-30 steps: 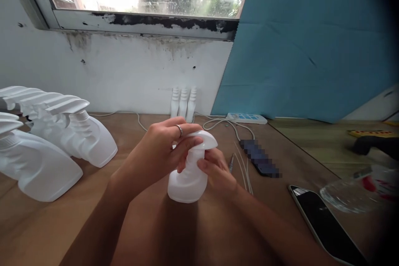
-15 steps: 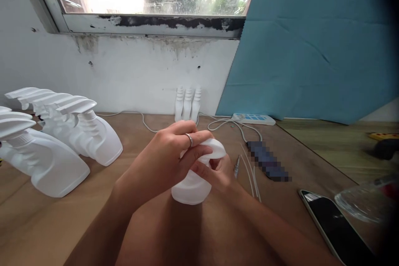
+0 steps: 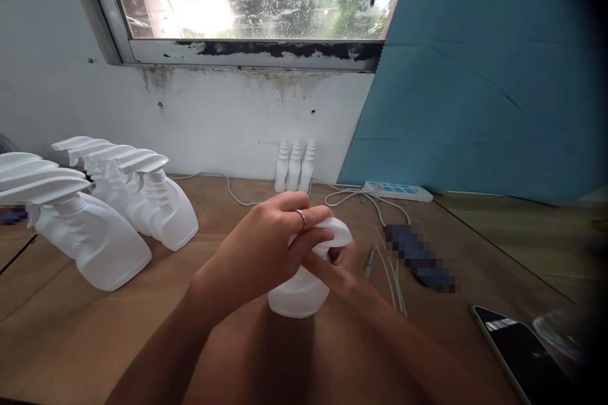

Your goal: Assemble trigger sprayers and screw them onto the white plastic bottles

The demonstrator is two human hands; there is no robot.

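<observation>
A white spray bottle (image 3: 298, 294) stands on the brown table in front of me, its body below my two hands. My left hand (image 3: 280, 234), with a ring on one finger, is wrapped over the white spray head (image 3: 341, 232) from the left. From the right, my right hand (image 3: 344, 266) grips the bottle at its neck, just under the head. The fingers of my right hand are partly hidden behind the head and my left thumb.
Rows of white spray bottles (image 3: 114, 253) stand at the left. Several small white bottles (image 3: 295, 168) are by the wall. Right of my hands lie thin tubes (image 3: 392, 278), a pen-like tool (image 3: 369, 262), a power strip (image 3: 399, 191) with cables, a pixelated dark item (image 3: 418, 258) and a phone (image 3: 517, 354).
The camera view has turned slightly left and up, so everything appears shifted to the right and down. Both hands keep their hold on the bottle.
</observation>
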